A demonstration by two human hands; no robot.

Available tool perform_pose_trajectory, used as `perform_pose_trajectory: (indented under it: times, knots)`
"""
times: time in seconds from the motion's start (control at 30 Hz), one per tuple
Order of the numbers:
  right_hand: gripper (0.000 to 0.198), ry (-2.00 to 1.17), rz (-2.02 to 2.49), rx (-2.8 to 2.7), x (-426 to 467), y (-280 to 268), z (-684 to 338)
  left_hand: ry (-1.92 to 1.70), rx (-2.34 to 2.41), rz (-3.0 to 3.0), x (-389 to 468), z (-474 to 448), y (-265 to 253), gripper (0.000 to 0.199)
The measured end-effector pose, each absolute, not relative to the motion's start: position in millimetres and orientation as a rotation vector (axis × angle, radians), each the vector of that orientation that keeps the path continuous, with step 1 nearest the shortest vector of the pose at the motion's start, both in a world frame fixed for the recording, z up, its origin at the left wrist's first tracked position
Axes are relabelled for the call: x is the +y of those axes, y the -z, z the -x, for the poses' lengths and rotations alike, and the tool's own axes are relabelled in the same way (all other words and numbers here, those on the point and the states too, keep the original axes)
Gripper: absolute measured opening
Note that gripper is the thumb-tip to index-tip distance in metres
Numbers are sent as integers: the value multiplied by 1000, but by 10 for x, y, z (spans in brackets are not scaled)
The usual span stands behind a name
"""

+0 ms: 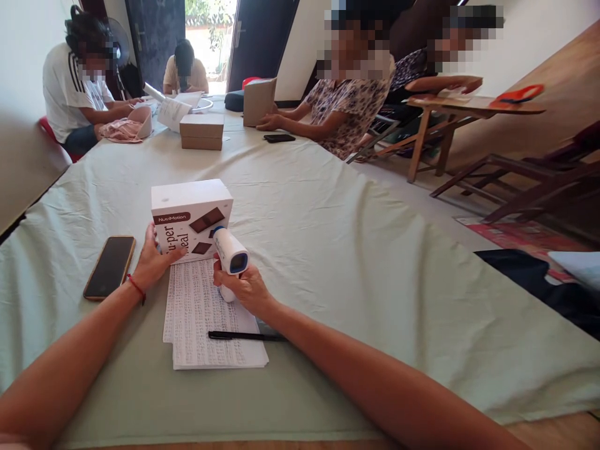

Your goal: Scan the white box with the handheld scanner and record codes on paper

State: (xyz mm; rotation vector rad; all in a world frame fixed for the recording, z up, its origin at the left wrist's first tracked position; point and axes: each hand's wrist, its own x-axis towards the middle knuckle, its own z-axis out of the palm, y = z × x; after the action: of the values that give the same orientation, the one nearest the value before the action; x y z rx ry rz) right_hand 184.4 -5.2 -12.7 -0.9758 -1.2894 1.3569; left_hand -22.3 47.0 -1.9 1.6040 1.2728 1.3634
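Note:
My left hand (157,257) grips the lower left corner of a white box (175,203) with "NutriMotion" on its front, thumb across the face. The box is upright, its bottom edge at the top of some papers. In my right hand (248,287) is a white infrared thermometer (230,250) with a small dark display facing me, its blue-ringed nose close to the box's right side. Whether the nose touches the box I cannot tell. Beneath my hands lie printed sheets (201,319) with rows of small text. A black pen (239,335) rests across them, its right end hidden by my right forearm.
A smartphone (110,267) lies left of the papers on the pale green tablecloth (351,281). Farther back stand a brown cardboard box (201,132) and a dark phone (279,137). Several people sit around the far end; one holds a brown board-like object (259,102). A wooden side table (469,105) stands right.

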Motion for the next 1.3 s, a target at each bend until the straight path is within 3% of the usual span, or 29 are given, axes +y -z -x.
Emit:
perform_pose_trajectory:
  times: [0.3, 0.47, 0.63, 1.3]
  knots:
    - [24, -1374, 1008, -1266, -36, 141, -1849, -1398, 1303, -1500, 391, 180, -33, 52]
    - [30, -1384, 1033, -1241, 0, 157, -1828, -1392, 1318, -1505, 385, 196, 1, 56]
    - [24, -1339, 1037, -1271, -27, 135, -1825, -1400, 1288, -1538, 363, 172, 21, 67]
    - [19, -1337, 1032, -1274, -11, 120, -1824, -1361, 1259, -1609, 390, 215, 39, 62]
